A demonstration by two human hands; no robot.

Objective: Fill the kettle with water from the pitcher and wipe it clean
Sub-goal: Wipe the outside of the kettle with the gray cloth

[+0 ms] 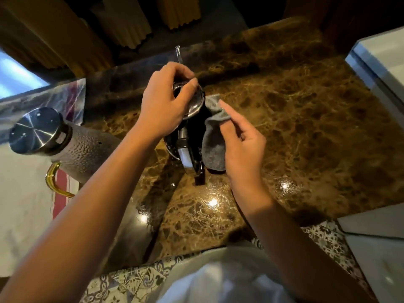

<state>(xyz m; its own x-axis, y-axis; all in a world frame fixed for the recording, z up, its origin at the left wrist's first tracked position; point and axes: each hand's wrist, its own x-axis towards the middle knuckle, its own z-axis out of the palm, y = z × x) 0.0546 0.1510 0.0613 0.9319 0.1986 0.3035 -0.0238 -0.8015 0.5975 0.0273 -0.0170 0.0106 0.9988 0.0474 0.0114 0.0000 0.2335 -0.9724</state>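
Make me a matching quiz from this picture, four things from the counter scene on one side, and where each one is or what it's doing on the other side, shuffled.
Things:
1. left hand
2. right hand
3. pitcher
4. kettle

Places or states:
A. holds the grey cloth against the kettle's side
B. stands at the left, steel lid on, gold handle
C. grips the kettle's lid from above
D. sits on the brown marble counter between both hands

Pairs: 1-C, 2-A, 3-B, 4-D
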